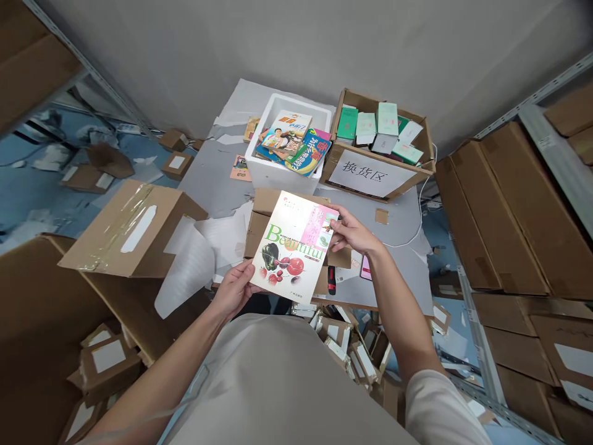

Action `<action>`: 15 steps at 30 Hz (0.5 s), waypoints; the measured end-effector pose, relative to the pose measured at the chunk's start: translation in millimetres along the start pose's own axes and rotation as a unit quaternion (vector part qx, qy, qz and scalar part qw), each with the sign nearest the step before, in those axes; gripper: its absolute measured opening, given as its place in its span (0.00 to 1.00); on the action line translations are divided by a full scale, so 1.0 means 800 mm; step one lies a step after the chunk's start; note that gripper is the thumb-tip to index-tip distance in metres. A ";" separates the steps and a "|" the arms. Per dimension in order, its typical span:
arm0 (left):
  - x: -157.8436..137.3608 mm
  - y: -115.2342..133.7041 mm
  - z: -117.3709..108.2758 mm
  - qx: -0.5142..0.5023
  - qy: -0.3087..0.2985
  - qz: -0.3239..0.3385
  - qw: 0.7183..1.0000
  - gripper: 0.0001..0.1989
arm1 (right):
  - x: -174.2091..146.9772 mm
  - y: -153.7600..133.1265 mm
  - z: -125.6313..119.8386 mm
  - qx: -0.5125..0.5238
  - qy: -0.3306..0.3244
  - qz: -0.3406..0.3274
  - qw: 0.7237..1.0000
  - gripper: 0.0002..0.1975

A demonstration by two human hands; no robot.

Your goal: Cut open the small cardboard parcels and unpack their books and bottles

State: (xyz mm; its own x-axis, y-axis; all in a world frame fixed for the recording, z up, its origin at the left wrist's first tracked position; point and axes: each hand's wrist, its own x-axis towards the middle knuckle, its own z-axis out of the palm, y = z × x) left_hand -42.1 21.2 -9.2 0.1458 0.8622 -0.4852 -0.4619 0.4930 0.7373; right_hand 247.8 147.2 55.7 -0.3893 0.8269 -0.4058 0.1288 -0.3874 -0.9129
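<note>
A white book (291,250) with "Beautiful" in green letters and pictures of fruit on its cover is held up, slightly tilted, above the table's front edge. My left hand (235,285) is closed on its lower left corner. At the upper right edge, my right hand (353,232) grips it with the thumb on the cover. Behind the book lies an opened cardboard box (260,216), partly hidden. A red and black tool (332,280), perhaps a box cutter, rests to the right of the book, near a phone (365,268).
On the grey table (204,179), a white foam box (278,176) holds several books. Beside it, a cardboard carton (336,164) contains green boxes. A taped box (134,232) and white foam sheet (189,269) are at left. Shelves of cartons (504,210) stand at right; parcels (352,352) lie below.
</note>
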 end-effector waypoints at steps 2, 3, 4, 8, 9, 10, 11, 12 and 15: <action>0.006 0.001 0.000 0.007 0.002 0.004 1.000 0.24 | 0.005 0.001 0.005 0.008 0.009 -0.012 1.000 0.29; 0.010 0.002 0.000 0.010 0.004 0.008 1.000 0.25 | 0.009 0.001 0.008 0.014 0.020 -0.022 0.999 0.28; 0.014 0.005 0.001 0.011 0.007 0.013 1.000 0.26 | 0.015 0.000 0.010 0.019 0.032 -0.030 0.999 0.28; 0.026 0.021 -0.003 -0.002 0.015 0.036 0.999 0.33 | 0.053 -0.013 0.005 0.037 0.079 -0.067 0.994 0.27; 0.027 0.026 -0.008 0.001 0.016 0.043 0.999 0.34 | 0.067 -0.019 0.000 0.041 0.094 -0.081 0.991 0.26; 0.026 0.031 -0.014 0.012 0.019 0.051 0.998 0.34 | 0.083 -0.025 -0.005 0.044 0.110 -0.097 0.988 0.26; 0.024 0.035 -0.023 0.028 0.025 0.061 0.997 0.34 | 0.103 -0.032 -0.010 0.048 0.130 -0.114 0.984 0.26; 0.021 0.037 -0.033 0.046 0.038 0.071 0.996 0.34 | 0.125 -0.040 -0.015 0.055 0.152 -0.132 0.978 0.26; 0.008 0.036 -0.073 0.088 0.106 0.084 0.987 0.34 | 0.203 -0.064 -0.024 0.088 0.223 -0.187 0.953 0.25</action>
State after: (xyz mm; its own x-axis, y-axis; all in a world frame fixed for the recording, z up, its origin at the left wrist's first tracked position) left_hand -105.6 34.1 -18.7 -0.1154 0.8989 -0.4228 -0.3021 0.3737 0.8770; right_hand 195.1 309.2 35.3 0.0526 0.9963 -0.0686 -0.1121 -0.0623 -0.9917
